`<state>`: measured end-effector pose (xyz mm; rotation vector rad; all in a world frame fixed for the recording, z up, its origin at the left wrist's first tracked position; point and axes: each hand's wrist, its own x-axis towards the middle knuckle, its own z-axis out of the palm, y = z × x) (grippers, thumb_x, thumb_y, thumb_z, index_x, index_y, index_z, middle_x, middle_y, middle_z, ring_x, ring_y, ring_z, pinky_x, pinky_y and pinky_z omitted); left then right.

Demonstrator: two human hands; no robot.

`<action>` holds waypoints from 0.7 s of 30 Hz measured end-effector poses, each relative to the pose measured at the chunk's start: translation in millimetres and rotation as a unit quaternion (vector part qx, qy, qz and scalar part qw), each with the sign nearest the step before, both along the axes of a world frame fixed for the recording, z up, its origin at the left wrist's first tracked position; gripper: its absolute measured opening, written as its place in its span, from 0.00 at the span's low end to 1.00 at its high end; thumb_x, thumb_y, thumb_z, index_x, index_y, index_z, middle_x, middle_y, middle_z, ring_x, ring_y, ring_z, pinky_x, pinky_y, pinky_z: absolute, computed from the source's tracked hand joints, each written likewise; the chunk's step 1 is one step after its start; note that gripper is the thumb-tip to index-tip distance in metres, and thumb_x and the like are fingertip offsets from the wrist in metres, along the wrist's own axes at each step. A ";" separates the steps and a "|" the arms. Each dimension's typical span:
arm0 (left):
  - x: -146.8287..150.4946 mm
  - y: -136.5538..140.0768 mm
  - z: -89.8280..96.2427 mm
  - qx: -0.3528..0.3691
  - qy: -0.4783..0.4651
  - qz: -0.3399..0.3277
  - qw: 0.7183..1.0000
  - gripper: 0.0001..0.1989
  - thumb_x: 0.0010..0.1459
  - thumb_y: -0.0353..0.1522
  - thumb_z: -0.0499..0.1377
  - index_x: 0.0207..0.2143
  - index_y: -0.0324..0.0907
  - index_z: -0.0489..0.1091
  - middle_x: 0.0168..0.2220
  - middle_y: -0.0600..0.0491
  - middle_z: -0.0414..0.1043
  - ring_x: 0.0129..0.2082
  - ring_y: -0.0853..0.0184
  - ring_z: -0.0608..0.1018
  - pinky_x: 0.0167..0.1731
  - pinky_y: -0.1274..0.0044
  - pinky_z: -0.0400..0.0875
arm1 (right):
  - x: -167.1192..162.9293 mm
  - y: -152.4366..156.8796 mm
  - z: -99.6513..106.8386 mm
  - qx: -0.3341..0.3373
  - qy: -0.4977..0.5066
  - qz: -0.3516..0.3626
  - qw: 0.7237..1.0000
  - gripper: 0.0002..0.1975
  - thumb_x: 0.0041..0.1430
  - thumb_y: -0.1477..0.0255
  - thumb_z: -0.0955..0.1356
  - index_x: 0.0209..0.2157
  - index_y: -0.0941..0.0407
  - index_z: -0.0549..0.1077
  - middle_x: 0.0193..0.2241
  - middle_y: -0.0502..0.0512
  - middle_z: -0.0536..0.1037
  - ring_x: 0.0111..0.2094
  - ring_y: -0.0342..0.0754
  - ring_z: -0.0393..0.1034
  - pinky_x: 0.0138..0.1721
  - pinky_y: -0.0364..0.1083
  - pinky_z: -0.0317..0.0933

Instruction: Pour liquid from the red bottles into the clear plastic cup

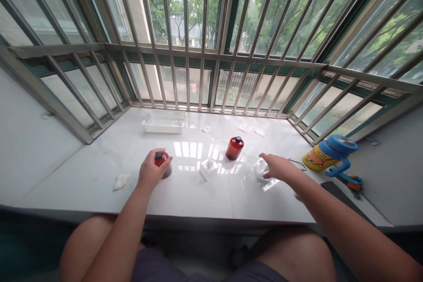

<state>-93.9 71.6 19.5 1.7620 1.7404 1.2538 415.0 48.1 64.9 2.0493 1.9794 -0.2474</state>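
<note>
My left hand (153, 168) is closed around a small dark red bottle (167, 172) with a black cap, standing on the white tabletop. My right hand (278, 167) hovers at a crumpled clear plastic bag (264, 180), thumb and forefinger spread apart at its edge. Whether the fingertips touch the plastic is hard to see. Between the two hands a second red bottle (234, 149), also black-capped, stands upright. Left of it lies a clear plastic piece (209, 168), bunched up on the surface.
A white perforated basket (163, 124) sits at the back left. Scraps of white paper (243, 128) and a crumpled tissue (121, 182) lie about. To the right are a blue-and-yellow mug (327, 154), orange-and-blue tools (353, 181) and a dark flat object (343, 198). Window bars (211, 55) bound the back.
</note>
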 end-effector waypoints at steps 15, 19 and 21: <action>45.1 -19.0 -5.5 0.021 -0.035 -0.087 0.995 0.17 0.62 0.44 0.65 0.50 0.49 0.72 0.56 0.49 0.77 0.58 0.56 0.79 0.63 0.61 0.71 | -168.7 -13.7 -41.2 0.232 0.392 0.107 0.884 0.25 0.70 0.57 0.69 0.63 0.51 0.69 0.61 0.62 0.74 0.64 0.61 0.68 0.65 0.60 0.64; 48.6 -22.4 -5.7 0.019 -0.038 -0.106 0.993 0.17 0.61 0.44 0.66 0.49 0.49 0.73 0.56 0.48 0.77 0.58 0.55 0.79 0.63 0.60 0.72 | -211.7 0.1 -77.4 0.234 0.508 0.061 0.827 0.27 0.64 0.58 0.73 0.60 0.51 0.69 0.61 0.60 0.75 0.62 0.59 0.71 0.65 0.60 0.64; 48.2 -22.6 -5.9 0.016 -0.043 -0.113 0.993 0.17 0.61 0.43 0.67 0.49 0.49 0.73 0.56 0.48 0.77 0.58 0.55 0.79 0.63 0.59 0.72 | -225.0 1.6 -87.3 0.252 0.525 0.045 0.812 0.21 0.66 0.59 0.71 0.55 0.51 0.70 0.59 0.59 0.77 0.61 0.58 0.72 0.64 0.59 0.65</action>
